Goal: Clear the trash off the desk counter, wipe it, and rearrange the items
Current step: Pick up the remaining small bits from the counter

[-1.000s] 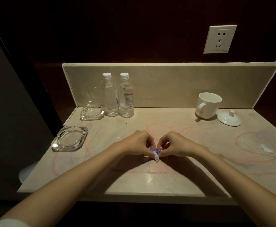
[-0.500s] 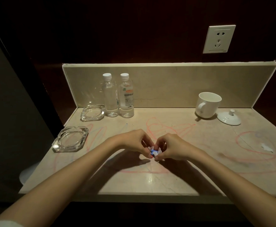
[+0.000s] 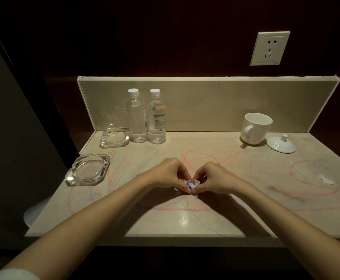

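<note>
Both my hands meet over the middle of the beige marble counter (image 3: 185, 221). My left hand (image 3: 170, 174) and my right hand (image 3: 213, 177) together pinch a small crumpled white-and-blue scrap of paper (image 3: 191, 183) between their fingertips, just above the surface. Red and blue crayon scribbles (image 3: 207, 156) cover much of the counter. A small white torn scrap (image 3: 326, 178) lies on the right side inside a red loop.
Two clear water bottles (image 3: 147, 118) stand at the back left beside a glass ashtray (image 3: 114, 138). A second glass ashtray (image 3: 88, 169) sits near the left edge. A white mug (image 3: 255, 130) and its lid (image 3: 281, 144) are at the back right. A wall socket (image 3: 270, 48) is above.
The hands have kept crumpling the scrap, drawing it into a tighter wad between the fingertips. They stay at the same spot on the counter.
</note>
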`<state>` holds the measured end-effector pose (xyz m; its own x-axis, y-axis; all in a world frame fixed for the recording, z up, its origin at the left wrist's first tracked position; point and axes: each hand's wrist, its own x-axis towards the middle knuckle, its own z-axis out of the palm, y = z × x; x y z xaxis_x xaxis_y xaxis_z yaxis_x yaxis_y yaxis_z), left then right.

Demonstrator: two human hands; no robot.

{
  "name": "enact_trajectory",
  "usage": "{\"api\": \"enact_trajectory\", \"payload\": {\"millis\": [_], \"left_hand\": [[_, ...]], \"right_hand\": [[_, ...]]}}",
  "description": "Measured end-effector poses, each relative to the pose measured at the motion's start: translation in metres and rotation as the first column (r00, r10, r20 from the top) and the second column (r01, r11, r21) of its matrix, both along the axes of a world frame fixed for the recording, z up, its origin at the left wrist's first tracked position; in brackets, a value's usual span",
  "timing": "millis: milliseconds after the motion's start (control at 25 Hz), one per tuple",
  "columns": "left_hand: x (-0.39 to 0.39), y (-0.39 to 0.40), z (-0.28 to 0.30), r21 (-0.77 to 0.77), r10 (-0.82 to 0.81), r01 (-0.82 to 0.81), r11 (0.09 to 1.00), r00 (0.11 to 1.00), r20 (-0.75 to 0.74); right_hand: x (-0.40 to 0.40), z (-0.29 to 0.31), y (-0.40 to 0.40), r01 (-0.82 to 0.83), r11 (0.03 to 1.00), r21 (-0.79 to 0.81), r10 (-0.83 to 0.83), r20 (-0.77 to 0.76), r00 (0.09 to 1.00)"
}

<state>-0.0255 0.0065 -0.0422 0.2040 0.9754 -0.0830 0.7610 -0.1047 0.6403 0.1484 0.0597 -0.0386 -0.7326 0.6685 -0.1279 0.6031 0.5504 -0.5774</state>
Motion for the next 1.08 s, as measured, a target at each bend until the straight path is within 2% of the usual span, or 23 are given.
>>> {"api": "enact_trajectory", "payload": {"millis": [480,600,1080], "left_hand": [[-0.015,-0.018,-0.007,0.033,0.116,-0.12,0.992,0.987,0.114],[-0.02,-0.024,-0.006,0.032,0.1,-0.105,0.994,0.987,0.122],[-0.051,-0.064,0.012,-0.009,0.177,-0.179,0.984,0.96,0.215]], "right_hand": [[-0.016,0.003,-0.016,0.041,0.998,0.037,-0.041,0.011,0.999],[-0.02,0.002,-0.023,0.046,0.998,0.037,-0.045,-0.004,0.999],[-0.048,0.016,-0.047,-0.046,0.999,0.026,0.048,-0.064,0.997]]}}
